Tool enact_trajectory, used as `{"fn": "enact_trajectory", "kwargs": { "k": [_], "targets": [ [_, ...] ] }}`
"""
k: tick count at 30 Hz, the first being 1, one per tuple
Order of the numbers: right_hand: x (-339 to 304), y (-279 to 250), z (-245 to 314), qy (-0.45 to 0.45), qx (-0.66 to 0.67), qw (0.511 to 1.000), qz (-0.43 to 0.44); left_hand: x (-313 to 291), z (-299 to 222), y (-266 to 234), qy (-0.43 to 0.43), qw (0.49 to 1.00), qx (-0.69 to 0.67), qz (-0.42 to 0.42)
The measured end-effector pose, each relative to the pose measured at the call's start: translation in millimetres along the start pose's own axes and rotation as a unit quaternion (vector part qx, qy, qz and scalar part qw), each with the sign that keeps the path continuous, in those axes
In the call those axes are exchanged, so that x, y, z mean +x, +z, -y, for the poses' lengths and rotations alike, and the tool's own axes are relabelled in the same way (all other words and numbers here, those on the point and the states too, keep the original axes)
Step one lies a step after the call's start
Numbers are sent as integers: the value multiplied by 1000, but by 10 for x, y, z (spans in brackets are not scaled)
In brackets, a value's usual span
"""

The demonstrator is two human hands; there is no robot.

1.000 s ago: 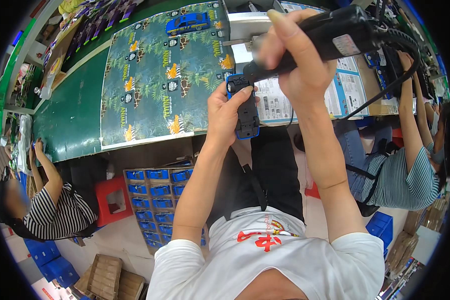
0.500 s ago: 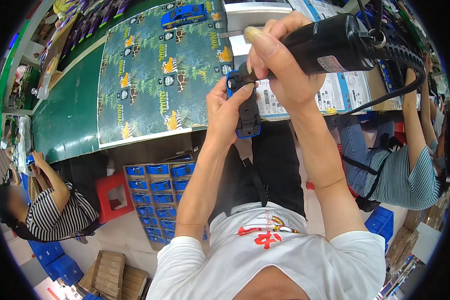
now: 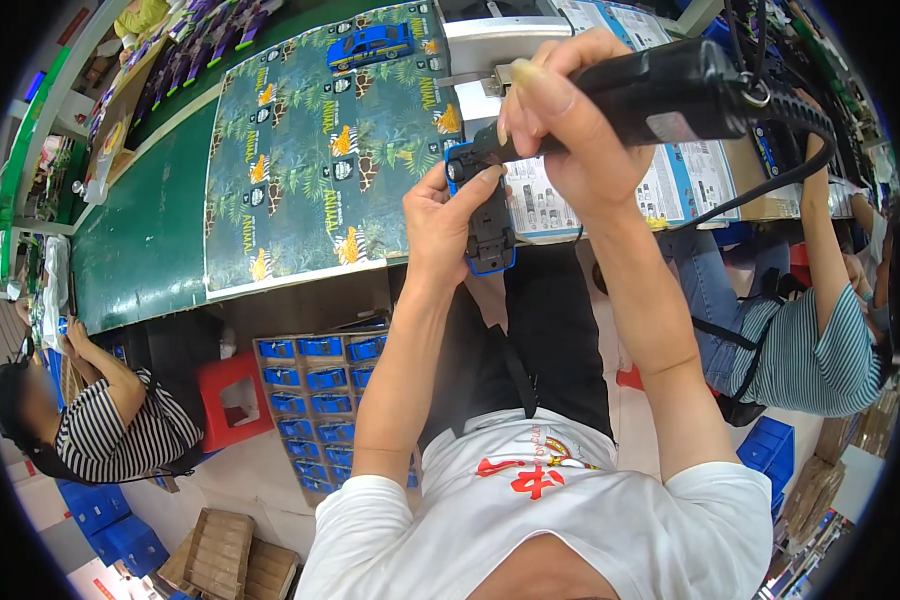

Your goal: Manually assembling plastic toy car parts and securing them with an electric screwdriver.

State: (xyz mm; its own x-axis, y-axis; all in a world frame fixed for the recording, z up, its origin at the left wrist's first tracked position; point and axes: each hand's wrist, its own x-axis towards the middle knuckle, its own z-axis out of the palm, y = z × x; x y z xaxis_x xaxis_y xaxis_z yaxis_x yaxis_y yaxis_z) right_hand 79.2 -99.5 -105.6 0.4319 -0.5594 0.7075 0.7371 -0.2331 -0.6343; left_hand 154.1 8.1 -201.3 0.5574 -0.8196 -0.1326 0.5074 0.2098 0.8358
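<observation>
My left hand grips a blue toy car turned so that its black underside shows, at the table's near edge. In my right hand is a black electric screwdriver, held level with its tip pointing left at the upper end of the car's underside. The fingers hide part of the tip, and I cannot tell whether it touches a screw. Another blue toy car stands on its wheels at the far side of the table.
Patterned green sheets cover much of the green table. A black cable loops from the screwdriver. Below the table, a divided tray holds several blue cars. People sit on both sides, one by a red stool.
The view has shifted slightly. Both hands keep their hold, with the screwdriver still at the upper end of the car.
</observation>
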Motion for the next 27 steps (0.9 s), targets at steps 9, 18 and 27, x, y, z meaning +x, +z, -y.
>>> {"fn": "enact_trajectory", "kwargs": {
  "k": [9,18,27],
  "targets": [
    [490,-95,113,-106,7,994,-10,181,-34,-305,-25,981,-190,-13],
    [499,35,55,17,-208,978,-19,165,-16,-273,2,989,-150,-10],
    [124,-106,273,146,2,989,8,181,75,-272,15,987,-158,8]
  ]
}}
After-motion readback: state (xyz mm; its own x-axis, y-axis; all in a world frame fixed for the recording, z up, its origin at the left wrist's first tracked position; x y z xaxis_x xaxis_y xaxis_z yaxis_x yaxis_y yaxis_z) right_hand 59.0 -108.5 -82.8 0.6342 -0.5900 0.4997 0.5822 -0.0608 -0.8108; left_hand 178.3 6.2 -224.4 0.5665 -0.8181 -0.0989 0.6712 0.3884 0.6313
